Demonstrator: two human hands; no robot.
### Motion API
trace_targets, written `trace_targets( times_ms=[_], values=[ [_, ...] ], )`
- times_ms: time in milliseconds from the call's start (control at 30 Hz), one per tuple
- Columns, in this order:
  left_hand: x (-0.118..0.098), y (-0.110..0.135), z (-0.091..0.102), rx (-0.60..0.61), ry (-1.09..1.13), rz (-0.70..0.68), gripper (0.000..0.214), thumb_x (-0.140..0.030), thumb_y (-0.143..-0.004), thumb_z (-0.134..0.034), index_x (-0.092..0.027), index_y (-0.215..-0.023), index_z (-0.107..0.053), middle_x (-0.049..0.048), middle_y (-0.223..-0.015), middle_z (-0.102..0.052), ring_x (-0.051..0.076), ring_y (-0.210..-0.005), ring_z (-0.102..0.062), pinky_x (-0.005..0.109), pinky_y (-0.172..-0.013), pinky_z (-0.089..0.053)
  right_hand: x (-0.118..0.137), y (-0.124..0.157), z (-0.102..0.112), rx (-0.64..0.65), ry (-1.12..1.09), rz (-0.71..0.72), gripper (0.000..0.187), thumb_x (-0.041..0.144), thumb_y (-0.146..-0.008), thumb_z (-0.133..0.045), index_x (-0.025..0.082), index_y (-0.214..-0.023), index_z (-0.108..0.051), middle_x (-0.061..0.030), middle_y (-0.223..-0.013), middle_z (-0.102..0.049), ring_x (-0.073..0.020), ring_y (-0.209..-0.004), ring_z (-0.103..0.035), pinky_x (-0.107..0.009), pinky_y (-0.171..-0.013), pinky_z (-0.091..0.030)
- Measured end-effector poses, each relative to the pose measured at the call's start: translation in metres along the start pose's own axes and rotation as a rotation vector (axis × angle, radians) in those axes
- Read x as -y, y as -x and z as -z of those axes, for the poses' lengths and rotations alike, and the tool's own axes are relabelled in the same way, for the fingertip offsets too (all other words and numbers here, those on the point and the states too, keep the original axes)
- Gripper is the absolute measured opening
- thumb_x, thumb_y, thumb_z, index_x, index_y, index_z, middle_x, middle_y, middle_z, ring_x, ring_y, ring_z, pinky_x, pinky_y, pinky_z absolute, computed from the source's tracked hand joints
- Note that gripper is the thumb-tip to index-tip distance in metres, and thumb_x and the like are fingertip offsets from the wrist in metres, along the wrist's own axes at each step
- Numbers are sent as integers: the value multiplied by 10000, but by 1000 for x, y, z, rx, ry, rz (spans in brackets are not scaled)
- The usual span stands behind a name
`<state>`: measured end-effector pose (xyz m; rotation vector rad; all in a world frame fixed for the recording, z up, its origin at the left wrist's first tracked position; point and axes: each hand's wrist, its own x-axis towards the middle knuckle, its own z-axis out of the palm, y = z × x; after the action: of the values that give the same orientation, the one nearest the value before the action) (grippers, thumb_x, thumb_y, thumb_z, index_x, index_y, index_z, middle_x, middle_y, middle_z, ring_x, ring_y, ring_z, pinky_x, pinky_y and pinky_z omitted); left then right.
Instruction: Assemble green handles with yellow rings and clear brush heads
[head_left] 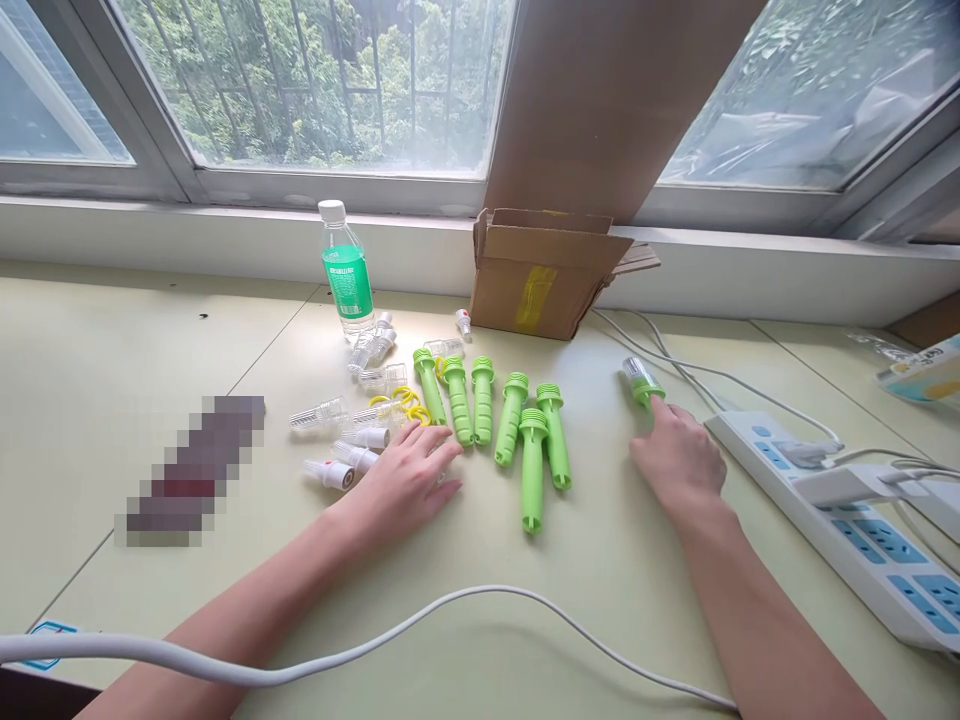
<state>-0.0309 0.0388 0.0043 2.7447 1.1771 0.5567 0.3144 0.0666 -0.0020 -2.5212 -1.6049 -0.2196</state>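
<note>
My right hand (679,455) is closed around a green tube with a clear ribbed cap (640,374) on its far end, most of the tube being hidden in the fingers. Over on the left, my left hand (420,470) lies low with fingers spread, between white cylindrical pieces (328,474) and several green threaded tubes (532,470). Nothing shows in its grasp, though the area under the palm is hidden. Behind it are yellow rings (409,402) and clear ribbed plastic caps (319,416). One white piece with a red dot (463,323) lies apart, farther back.
A water bottle with a green label (347,275) and an open cardboard box (540,275) stand against the window ledge. At right, a white power strip (840,530) holds plugs and cables. Another white cable (480,590) crosses the foreground. A pixelated dark shape (199,470) lies left.
</note>
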Motion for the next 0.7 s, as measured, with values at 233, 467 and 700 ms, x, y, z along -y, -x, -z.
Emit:
trace_targets(
  times_ms=[233, 467, 700],
  values=[
    [-1, -1, 2, -1, 9, 6, 267, -279, -887, -518, -205, -1143, -527, 103, -1197, -550, 256, -1080, -520, 448, -963, -432, 4, 1, -3, -48, 21, -32, 411, 251, -833, -412, 141, -1201, -558, -211, -1088, -594, -369, -966, -551, -401, -661, -386],
    [-2, -1, 3, -4, 12, 5, 273, -269, -882, -527, -210, -1148, -525, 103, -1192, -553, 254, -1071, -525, 448, -950, -441, 5, 2, -12, -188, -4, 48, 403, 355, -841, -459, 120, -1124, -624, -230, -1015, -617, -379, -929, -548, -419, -645, -381],
    [-2, -1, 4, 9, 0, 9, 270, -267, -883, -522, -206, -1146, -526, 101, -1195, -548, 256, -1077, -521, 446, -959, -436, 8, 5, -14, -244, -16, 95, 393, 362, -856, -452, 139, -1126, -630, -215, -1001, -610, -369, -935, -530, -428, -656, -383]
  ],
)
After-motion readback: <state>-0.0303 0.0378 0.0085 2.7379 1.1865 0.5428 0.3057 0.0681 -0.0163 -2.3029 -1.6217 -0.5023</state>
